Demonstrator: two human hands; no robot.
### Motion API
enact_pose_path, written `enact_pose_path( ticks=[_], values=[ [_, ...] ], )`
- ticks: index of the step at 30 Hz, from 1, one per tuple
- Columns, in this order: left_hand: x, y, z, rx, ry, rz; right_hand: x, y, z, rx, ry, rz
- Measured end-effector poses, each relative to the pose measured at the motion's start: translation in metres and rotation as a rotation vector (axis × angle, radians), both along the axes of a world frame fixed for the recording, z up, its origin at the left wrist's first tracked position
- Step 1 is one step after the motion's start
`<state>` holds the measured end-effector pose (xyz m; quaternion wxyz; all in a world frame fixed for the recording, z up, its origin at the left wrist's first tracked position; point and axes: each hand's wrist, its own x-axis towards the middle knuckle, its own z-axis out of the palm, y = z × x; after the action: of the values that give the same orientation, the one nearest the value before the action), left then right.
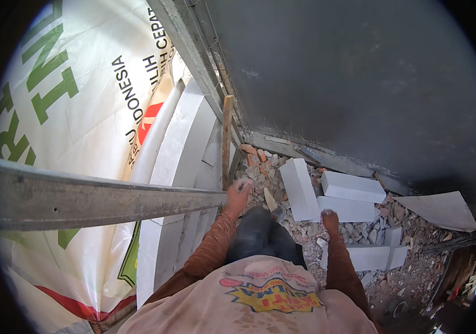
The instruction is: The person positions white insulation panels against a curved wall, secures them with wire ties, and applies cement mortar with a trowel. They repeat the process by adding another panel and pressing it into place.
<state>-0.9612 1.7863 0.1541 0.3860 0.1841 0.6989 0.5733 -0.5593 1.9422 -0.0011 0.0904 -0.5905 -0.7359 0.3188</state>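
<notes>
My left hand (239, 191) is beside the right end of a long grey beam (110, 199) and below an upright wooden strip (227, 139). Its fingers are loosely bent with a gap between them, and I see nothing held. Over the rubble, my right hand (330, 220) is curled into a loose fist at the lower edge of a flat white block (349, 209); no object shows in it. Close by, a tilted white block (299, 189) and another white block (353, 186) lie on the debris.
A wall of white blocks (179, 139) rises on the left, with a printed plastic sheet (82, 139) behind it. Ahead stands a dark grey wall (349, 72). Broken brick and rubble (260, 172) cover the ground; more blocks (368, 257) and a pale board (441, 210) lie right.
</notes>
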Motion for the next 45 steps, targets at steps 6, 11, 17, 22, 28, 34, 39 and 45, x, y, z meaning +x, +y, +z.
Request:
enact_pose_path(
  ticks=[6,11,17,22,28,34,39,45],
  values=[
    [-0.084,0.083,0.08,0.223,0.047,0.572,-0.163,0.09,0.106,-0.246,0.491,-0.026],
    [-0.219,0.143,0.121,0.371,0.12,0.816,-0.261,0.081,0.158,-0.606,0.647,0.166],
    [-0.351,0.2,0.117,0.28,0.007,0.432,-0.357,0.124,0.204,-0.576,0.617,0.192],
    [-0.402,0.227,0.102,0.502,-0.298,0.084,-0.458,0.177,0.249,-0.248,0.659,0.401],
    [-0.412,0.236,0.099,0.381,-0.277,0.007,-0.581,0.213,0.31,0.174,0.708,0.711],
    [-0.415,0.235,0.094,0.232,-0.121,-0.064,-0.625,0.228,0.322,0.277,0.325,1.01],
    [-0.412,0.243,0.083,0.111,0.083,-0.195,-0.63,0.234,0.31,0.214,0.555,1.002],
    [-0.403,0.256,0.107,0.041,0.171,-0.341,-0.596,0.238,0.271,-0.171,0.885,0.557]
  ],
)
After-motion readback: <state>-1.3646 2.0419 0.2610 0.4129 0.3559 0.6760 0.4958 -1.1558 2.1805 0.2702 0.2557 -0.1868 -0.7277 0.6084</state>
